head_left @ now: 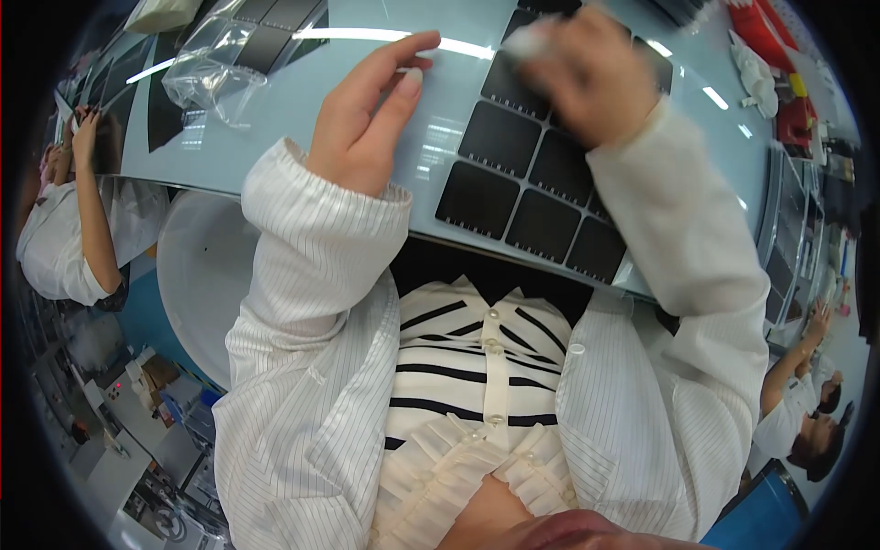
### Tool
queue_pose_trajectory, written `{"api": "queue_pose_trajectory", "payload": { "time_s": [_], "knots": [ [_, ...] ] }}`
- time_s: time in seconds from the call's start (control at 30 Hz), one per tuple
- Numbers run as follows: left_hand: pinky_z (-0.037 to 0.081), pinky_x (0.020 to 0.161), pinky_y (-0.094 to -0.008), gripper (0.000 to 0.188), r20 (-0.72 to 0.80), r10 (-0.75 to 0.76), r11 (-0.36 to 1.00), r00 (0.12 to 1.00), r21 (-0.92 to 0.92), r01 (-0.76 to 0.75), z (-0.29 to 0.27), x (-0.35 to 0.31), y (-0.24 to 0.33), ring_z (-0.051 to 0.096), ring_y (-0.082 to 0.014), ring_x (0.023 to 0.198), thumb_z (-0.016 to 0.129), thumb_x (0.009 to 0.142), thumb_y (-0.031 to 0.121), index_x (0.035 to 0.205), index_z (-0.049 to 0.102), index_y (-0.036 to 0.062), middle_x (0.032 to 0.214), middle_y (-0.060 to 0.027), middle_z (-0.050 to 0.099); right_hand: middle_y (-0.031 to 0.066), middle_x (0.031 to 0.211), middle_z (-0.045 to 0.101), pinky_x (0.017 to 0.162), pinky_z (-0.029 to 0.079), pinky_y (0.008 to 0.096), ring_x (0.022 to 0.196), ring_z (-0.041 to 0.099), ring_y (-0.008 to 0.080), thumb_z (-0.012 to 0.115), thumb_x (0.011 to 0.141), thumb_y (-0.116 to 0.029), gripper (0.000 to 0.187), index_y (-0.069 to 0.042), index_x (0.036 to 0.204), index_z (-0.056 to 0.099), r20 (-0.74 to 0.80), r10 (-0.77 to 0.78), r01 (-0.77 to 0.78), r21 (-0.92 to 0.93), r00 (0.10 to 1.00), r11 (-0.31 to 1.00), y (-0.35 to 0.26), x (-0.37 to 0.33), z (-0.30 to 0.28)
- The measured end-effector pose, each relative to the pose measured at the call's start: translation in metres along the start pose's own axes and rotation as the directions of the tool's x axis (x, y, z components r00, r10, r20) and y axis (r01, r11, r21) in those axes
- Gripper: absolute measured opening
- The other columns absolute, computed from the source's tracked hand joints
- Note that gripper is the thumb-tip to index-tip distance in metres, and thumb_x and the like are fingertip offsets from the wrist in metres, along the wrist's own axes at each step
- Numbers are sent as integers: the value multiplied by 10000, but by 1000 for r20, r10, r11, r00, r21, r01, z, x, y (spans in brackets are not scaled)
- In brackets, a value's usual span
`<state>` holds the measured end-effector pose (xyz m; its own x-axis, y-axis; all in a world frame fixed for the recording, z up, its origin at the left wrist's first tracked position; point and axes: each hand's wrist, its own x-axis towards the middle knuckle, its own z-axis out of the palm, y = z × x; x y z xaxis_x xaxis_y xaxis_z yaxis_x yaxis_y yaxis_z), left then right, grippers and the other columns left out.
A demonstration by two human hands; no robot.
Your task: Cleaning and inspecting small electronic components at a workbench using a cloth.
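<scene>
My right hand point(600, 78), smeared by motion, is closed on a small white wad point(530, 41). Its kind is too blurred to make out. Beneath it lies a grid of dark panels point(500, 137) with rounded corners and pale marks along their near edges. The hand and sleeve hide some of the far and right panels. To the left of the grid, my left hand point(362, 115) holds nothing. Its fingers and thumb are stretched out and apart, over the glossy pale blue tabletop point(275, 110); I cannot tell whether it touches the surface.
Clear plastic film point(215, 82) and more dark sheets point(275, 37) lie at the far left. A white tub point(206, 275) stands below the table's left edge. Red items point(797, 119) and a crumpled white bag point(753, 78) are at the far right. Other people work at both sides.
</scene>
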<state>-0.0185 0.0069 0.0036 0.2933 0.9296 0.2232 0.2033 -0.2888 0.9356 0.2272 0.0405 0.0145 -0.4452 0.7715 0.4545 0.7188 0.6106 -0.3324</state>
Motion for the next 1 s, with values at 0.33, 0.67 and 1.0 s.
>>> {"api": "queue_pose_trajectory", "payload": {
  "time_s": [0.33, 0.67, 1.0],
  "knots": [
    [408, 891, -302, 309, 52, 1, 994, 999, 106, -7, 6, 0, 16, 540, -220, 988, 444, 937, 136, 1210, 543, 29, 1079, -118, 585, 136, 831, 568, 643, 479, 369, 729, 588, 299, 657, 791, -217, 210, -69, 941, 658, -146, 183, -197, -86, 972, 977, 38, 32, 1],
    [400, 916, -304, 332, 87, 92, 983, 992, 152, -105, 9, 1, 11, 530, -215, 1025, 445, 935, 139, 1241, 542, 54, 1139, -86, 590, 122, 859, 533, 640, 464, 346, 719, 572, 272, 689, 762, -155, 218, -49, 950, 656, -74, 290, -297, -97, 954, 950, 40, -27, -51],
    [375, 937, -283, 357, 86, -92, 991, 992, 109, 82, 7, -9, 0, 498, -169, 1027, 501, 921, 188, 1262, 532, 85, 1171, -64, 569, 96, 796, 491, 596, 446, 269, 657, 535, 212, 708, 719, -20, 287, -37, 999, 651, -63, 333, -323, 127, 941, 938, -18, -109, -47]
  ]
}}
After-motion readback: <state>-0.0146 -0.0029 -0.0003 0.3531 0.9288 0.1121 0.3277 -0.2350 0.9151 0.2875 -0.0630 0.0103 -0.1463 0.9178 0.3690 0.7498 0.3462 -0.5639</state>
